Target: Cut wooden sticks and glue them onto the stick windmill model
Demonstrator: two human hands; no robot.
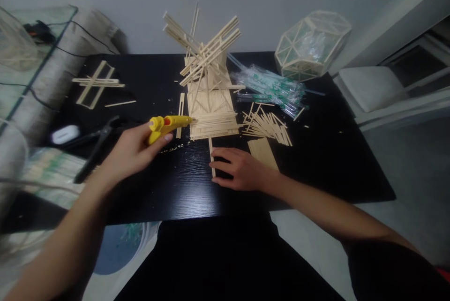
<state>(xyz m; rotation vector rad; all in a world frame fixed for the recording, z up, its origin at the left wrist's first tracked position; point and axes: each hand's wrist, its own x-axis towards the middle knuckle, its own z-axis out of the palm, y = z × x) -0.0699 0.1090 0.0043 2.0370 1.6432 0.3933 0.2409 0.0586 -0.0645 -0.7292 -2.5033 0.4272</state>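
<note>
My left hand [142, 144] is wrapped round a yellow hot glue gun [168, 125]. The gun's nozzle points right, close to the lower part of a stick-built windmill model [211, 99] with crossed blades. Several loose wooden sticks [216, 123] lie across the model's base. On the dark table in front of it, my right hand [239, 169] has its fingertips on a narrow strip of wooden sticks [211, 155], holding it down. The strip points away from me, its far end near the base's front edge.
Right of the model are a stick pile [269, 127], a flat wooden panel [263, 153], clear plastic wrappers [270, 87] and a faceted frame [312, 45]. At left are a crossed stick piece [96, 83], a white case [65, 134] and a glass-topped surface [38, 52]. Below stands a bucket [119, 249].
</note>
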